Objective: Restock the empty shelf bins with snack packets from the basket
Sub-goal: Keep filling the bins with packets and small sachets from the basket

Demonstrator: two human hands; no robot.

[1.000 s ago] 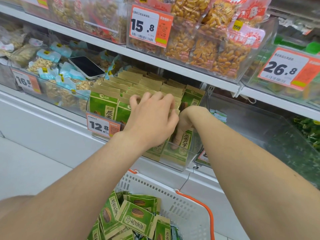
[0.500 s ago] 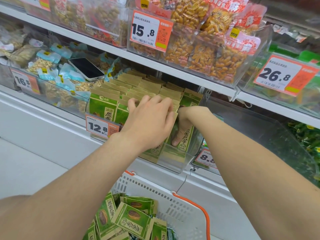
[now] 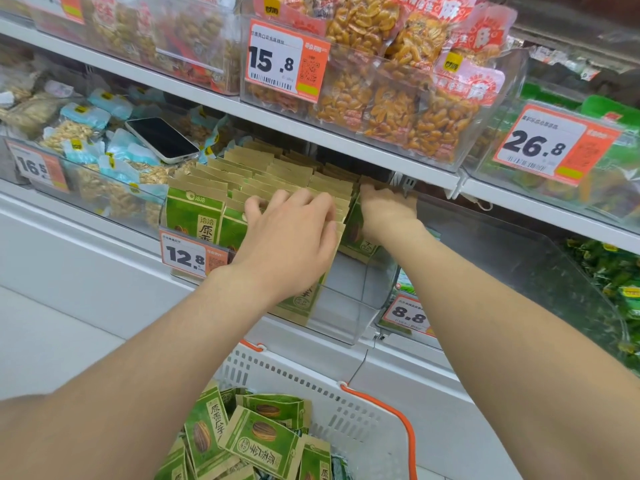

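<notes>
Our left hand lies flat with fingers extended, pressing on the upright snack packets in the clear bin. Our right hand grips the end packet near the bin's right wall. Spare packets lie in the basket.

I have a single wide-angle head camera, looking forward and down from close in, with the clear bin mid-frame, the upper shelf across the top and the white basket at the bottom edge.
</notes>
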